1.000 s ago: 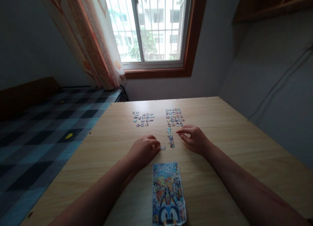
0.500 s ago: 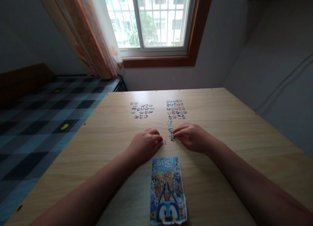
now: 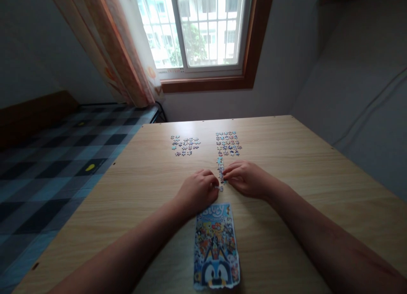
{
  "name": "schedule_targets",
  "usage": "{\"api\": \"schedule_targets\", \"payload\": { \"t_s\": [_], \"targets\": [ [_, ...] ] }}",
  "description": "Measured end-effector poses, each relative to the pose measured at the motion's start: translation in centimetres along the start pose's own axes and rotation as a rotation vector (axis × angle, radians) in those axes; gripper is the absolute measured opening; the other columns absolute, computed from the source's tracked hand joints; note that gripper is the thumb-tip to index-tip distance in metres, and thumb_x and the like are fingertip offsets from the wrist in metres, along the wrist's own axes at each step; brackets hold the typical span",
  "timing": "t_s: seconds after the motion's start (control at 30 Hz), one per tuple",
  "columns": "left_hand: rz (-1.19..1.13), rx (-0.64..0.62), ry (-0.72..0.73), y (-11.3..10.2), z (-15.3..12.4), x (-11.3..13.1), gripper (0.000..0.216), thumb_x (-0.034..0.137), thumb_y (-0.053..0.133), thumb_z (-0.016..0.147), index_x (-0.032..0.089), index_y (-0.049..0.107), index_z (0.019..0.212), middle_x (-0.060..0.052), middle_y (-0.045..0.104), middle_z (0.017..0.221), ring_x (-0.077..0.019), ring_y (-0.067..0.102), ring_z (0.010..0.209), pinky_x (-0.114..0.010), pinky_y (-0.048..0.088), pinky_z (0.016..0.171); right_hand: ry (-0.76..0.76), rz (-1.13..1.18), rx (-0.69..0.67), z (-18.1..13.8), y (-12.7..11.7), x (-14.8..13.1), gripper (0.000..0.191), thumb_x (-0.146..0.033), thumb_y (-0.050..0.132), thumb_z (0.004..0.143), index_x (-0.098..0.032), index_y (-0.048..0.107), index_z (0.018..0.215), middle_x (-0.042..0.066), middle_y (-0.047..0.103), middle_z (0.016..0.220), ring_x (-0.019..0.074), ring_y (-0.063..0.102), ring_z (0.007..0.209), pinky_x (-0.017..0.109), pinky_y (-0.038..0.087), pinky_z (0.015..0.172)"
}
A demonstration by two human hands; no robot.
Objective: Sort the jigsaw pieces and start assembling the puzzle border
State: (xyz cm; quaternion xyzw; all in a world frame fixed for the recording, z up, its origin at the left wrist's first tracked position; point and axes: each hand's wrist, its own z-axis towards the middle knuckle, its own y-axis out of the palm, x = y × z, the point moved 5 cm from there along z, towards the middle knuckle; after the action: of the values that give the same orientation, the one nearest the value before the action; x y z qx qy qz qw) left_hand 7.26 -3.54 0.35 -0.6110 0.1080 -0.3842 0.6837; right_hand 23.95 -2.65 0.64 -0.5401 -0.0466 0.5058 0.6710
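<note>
A narrow strip of joined puzzle pieces [image 3: 220, 166] runs toward me down the middle of the table. My right hand [image 3: 249, 178] is at its right side, fingertips closed on the strip's near part. Just below the strip's near end, my left hand [image 3: 201, 190] pinches a small puzzle piece [image 3: 221, 188] between thumb and fingers. Whether that piece touches the strip I cannot tell. Nearest me lies a colourful picture sheet [image 3: 216, 247] marked "BLUEY", its top left corner partly covered by my left hand.
Loose puzzle pieces [image 3: 186, 145] lie spread at the back left of the wooden table [image 3: 143, 158]. Another block of pieces in rows [image 3: 228, 142] sits just beyond the strip. Left of the table is a bed with a checked cover [image 3: 63, 158]; a window [image 3: 210, 31] is ahead.
My left hand has moved right with its puzzle piece, closer to the strip's near end. The right hand stays at the strip's side. The camera view has shifted slightly.
</note>
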Motion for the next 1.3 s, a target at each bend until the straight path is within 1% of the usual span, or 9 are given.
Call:
{"api": "schedule_targets", "payload": {
  "t_s": [0.2, 0.37, 0.53, 0.77, 0.97, 1.07, 1.2, 1.3],
  "targets": [
    [-0.006, 0.043, -0.038, 0.4, 0.5, 0.0, 0.013, 0.020, 0.060, 0.082, 0.021, 0.071, 0.089, -0.004, 0.070, 0.093, -0.0203, 0.065, 0.087, -0.036, 0.054, 0.081, 0.009, 0.013, -0.015, 0.1, 0.0, -0.1, 0.026, -0.010, 0.059, 0.086, -0.024, 0.079, 0.094, 0.004, 0.077, 0.102, 0.0166, 0.070, 0.095, 0.033, 0.054, 0.091],
    [-0.004, 0.066, -0.010, 0.7, 0.5, 0.1, 0.012, 0.023, 0.061, 0.085, 0.021, 0.072, 0.090, -0.004, 0.070, 0.095, -0.0195, 0.065, 0.087, -0.035, 0.054, 0.081, 0.008, 0.020, -0.017, 0.2, 0.0, -0.1, 0.025, -0.010, 0.061, 0.083, -0.024, 0.079, 0.092, 0.002, 0.078, 0.101, 0.0163, 0.070, 0.093, 0.033, 0.053, 0.091],
    [0.000, 0.072, -0.003, 0.7, 0.5, 0.2, 0.013, 0.027, 0.061, 0.087, 0.022, 0.072, 0.091, -0.004, 0.071, 0.097, -0.0189, 0.066, 0.085, -0.035, 0.055, 0.079, 0.031, -0.002, 0.015, 0.3, 0.3, 0.0, 0.020, -0.013, 0.063, 0.083, -0.024, 0.079, 0.087, 0.002, 0.078, 0.097, 0.0161, 0.069, 0.089, 0.032, 0.053, 0.088],
    [0.010, 0.088, 0.040, 0.6, 0.4, 0.4, 0.019, 0.024, 0.056, 0.090, 0.023, 0.075, 0.089, -0.003, 0.073, 0.096, -0.0170, 0.067, 0.084, -0.032, 0.055, 0.079, 0.037, -0.013, 0.019, 0.4, 0.6, 0.4, 0.014, -0.018, 0.066, 0.085, -0.024, 0.079, 0.084, 0.002, 0.077, 0.095, 0.0157, 0.069, 0.089, 0.031, 0.053, 0.086],
    [-0.012, 0.075, 0.040, 0.4, 0.4, 0.4, 0.019, 0.025, 0.057, 0.090, 0.023, 0.076, 0.088, -0.004, 0.073, 0.096, -0.0176, 0.067, 0.084, -0.033, 0.055, 0.078, 0.050, -0.008, 0.020, 0.4, 0.4, 0.3, 0.014, -0.017, 0.067, 0.084, -0.025, 0.079, 0.083, 0.002, 0.077, 0.095, 0.0160, 0.069, 0.087, 0.032, 0.054, 0.085],
    [-0.073, 0.088, 0.014, 0.2, 0.3, 0.1, 0.018, 0.024, 0.058, 0.089, 0.023, 0.076, 0.088, -0.004, 0.073, 0.095, -0.0163, 0.067, 0.081, -0.031, 0.054, 0.075, 0.049, -0.014, 0.025, 0.4, 0.4, 0.3, 0.013, -0.018, 0.067, 0.085, -0.025, 0.079, 0.084, 0.002, 0.077, 0.096, 0.0158, 0.069, 0.087, 0.031, 0.054, 0.085],
    [-0.126, 0.123, -0.085, -0.2, 0.3, -0.7, 0.015, 0.023, 0.062, 0.086, 0.022, 0.076, 0.085, -0.004, 0.073, 0.091, -0.0150, 0.065, 0.074, -0.029, 0.051, 0.071, 0.046, -0.031, 0.017, 0.3, 0.4, 0.2, 0.014, -0.018, 0.066, 0.085, -0.025, 0.079, 0.086, 0.001, 0.077, 0.096, 0.0151, 0.070, 0.086, 0.030, 0.054, 0.085],
    [-0.177, 0.124, -0.120, -0.3, 0.4, -0.9, 0.014, 0.021, 0.063, 0.085, 0.021, 0.076, 0.082, -0.003, 0.072, 0.086, -0.0135, 0.062, 0.069, -0.028, 0.049, 0.067, 0.050, -0.038, 0.007, 0.3, 0.3, 0.1, 0.014, -0.019, 0.066, 0.086, -0.025, 0.078, 0.087, 0.001, 0.077, 0.097, 0.0150, 0.069, 0.086, 0.030, 0.054, 0.085]
  ]
}}
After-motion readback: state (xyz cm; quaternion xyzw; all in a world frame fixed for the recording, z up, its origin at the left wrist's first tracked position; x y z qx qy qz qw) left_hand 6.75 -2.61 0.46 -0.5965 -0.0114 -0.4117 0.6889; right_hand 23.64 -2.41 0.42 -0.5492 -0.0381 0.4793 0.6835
